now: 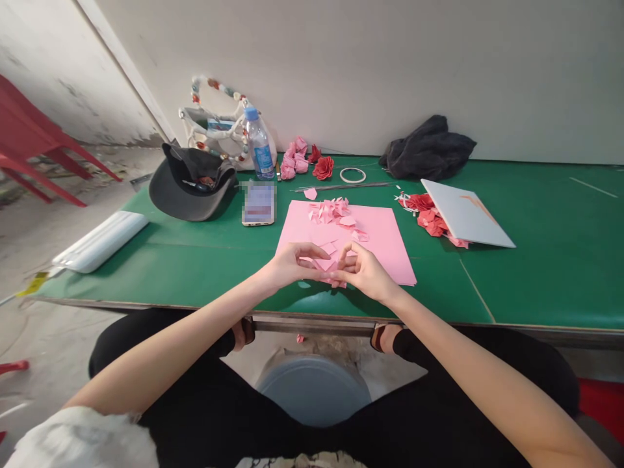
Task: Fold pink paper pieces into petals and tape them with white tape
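Note:
Both hands meet over the near edge of a stack of pink paper [385, 244] on the green table. My left hand [298, 263] pinches the left side of a small folded pink paper piece [325, 264]. Thumb and fingers of my right hand [359, 268] close on its right side. The fingers partly cover the piece, so its full shape is hidden. Beyond the hands, a pile of small pink paper pieces [329, 210] lies on the stack, with a few loose petals beside it. One more pink petal [311, 194] rests on the table behind the stack.
On the green table [546, 273], a phone [259, 203], cap [192, 182], bottle [260, 146], beaded bag and white device [101, 240] are at left. Paper flowers [295, 159], a tape roll [353, 175] and wires lie behind. Black cloth [428, 149] and a white board [468, 214] over red flowers are right.

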Available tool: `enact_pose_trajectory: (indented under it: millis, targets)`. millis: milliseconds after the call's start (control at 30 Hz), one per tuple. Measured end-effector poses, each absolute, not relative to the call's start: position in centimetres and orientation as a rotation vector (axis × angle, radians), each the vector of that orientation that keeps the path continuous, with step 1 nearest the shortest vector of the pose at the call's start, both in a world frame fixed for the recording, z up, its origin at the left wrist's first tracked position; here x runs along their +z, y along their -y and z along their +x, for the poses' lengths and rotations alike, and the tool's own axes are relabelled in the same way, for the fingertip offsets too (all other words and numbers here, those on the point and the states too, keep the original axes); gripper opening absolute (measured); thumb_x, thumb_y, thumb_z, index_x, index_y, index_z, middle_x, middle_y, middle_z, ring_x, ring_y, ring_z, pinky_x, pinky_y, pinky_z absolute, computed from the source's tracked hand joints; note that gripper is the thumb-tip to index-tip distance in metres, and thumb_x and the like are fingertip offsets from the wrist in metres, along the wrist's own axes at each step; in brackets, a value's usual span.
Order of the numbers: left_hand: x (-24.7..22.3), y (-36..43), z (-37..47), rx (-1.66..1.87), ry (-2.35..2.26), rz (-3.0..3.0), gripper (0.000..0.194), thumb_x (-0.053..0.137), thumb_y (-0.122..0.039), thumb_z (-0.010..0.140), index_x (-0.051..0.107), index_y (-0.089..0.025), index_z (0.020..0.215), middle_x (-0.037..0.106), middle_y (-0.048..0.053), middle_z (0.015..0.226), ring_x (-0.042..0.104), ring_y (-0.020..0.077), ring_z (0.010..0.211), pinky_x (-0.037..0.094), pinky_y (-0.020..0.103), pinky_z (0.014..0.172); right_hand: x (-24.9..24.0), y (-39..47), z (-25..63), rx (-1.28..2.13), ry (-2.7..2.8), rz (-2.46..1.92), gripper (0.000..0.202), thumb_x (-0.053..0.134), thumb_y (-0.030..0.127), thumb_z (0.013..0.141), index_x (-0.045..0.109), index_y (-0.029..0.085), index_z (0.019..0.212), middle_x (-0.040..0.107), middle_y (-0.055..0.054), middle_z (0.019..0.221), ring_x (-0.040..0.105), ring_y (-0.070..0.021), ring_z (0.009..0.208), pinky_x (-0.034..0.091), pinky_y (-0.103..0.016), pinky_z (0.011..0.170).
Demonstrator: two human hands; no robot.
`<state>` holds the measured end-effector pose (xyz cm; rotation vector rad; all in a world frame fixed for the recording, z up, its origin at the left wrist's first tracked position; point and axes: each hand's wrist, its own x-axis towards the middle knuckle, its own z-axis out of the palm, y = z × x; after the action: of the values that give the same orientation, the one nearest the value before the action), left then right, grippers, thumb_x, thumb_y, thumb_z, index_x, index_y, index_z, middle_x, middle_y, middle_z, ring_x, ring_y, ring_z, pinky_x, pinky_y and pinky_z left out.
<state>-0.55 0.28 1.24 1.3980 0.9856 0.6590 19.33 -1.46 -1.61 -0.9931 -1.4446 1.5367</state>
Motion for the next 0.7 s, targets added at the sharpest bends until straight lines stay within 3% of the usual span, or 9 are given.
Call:
enact_pose_trajectory:
  millis: [100,167,267,400,567,700]
  targets:
    - [1.5,-0.2,-0.6,0.708,-1.013,1.382,0.042,0.082,-0.027,0.062,0.064,-0.013,0.097,0.068,0.007,0.095,0.062,0.0101,0.064,0.047,0.022,0.058,-1.4,1.6,19.2,1.489,1.442,-0.99,0.045,0.077,0.034,0.072,0.044,0.023,0.1,0.065,0.004,0.071,0.07,-0.0165,0.073,0.056,-0.031,0.068]
    - [1.5,-0.2,-0.5,0.738,-1.01,1.375,0.043,0.081,-0.028,0.064,0.063,-0.013,0.1,0.067,0.007,0.095,0.061,0.0101,0.064,0.045,0.021,0.054,-1.3,1.8,19.1,1.474,1.473,-0.999,0.053,0.08,0.03,0.068,0.046,0.023,0.109,0.065,0.004,0.073,0.069,-0.0159,0.077,0.056,-0.033,0.075]
    - [1.4,-0.1,-0.4,0.753,-0.982,1.382,0.043,0.081,-0.03,0.063,0.063,-0.013,0.098,0.066,0.009,0.1,0.064,0.013,0.069,0.048,0.023,0.056,-1.2,2.0,19.0,1.473,1.479,-1.0,0.057,0.082,0.028,0.065,0.05,0.023,0.112,0.066,0.003,0.073,0.068,-0.0159,0.073,0.057,-0.033,0.073]
    - [1.2,0.0,-0.2,0.757,-0.969,1.398,0.041,0.082,-0.031,0.061,0.065,-0.013,0.094,0.065,0.01,0.106,0.066,0.0161,0.075,0.052,0.027,0.064,-1.1,2.0,19.1,1.483,1.493,-0.965,0.054,0.078,0.026,0.07,0.05,0.023,0.116,0.065,0.004,0.068,0.07,-0.0169,0.068,0.057,-0.031,0.069]
    - [0.9,-0.2,-0.4,0.749,-0.97,1.425,0.044,0.082,-0.03,0.062,0.063,-0.015,0.099,0.062,0.009,0.112,0.063,0.0103,0.068,0.051,0.024,0.061,-0.5,1.8,19.4,1.579,1.487,-0.963,0.045,0.062,0.031,0.083,0.047,0.021,0.124,0.071,-0.001,0.073,0.072,-0.0204,0.072,0.056,-0.035,0.072]
    - [0.9,-0.2,-0.4,0.743,-0.925,1.437,0.046,0.081,-0.023,0.062,0.061,-0.015,0.103,0.061,0.007,0.108,0.061,0.0082,0.068,0.051,0.025,0.067,-0.4,1.8,19.5,1.346,1.636,-1.006,0.036,0.058,0.028,0.085,0.052,0.019,0.12,0.071,-0.003,0.082,0.07,-0.0188,0.079,0.053,-0.033,0.077]
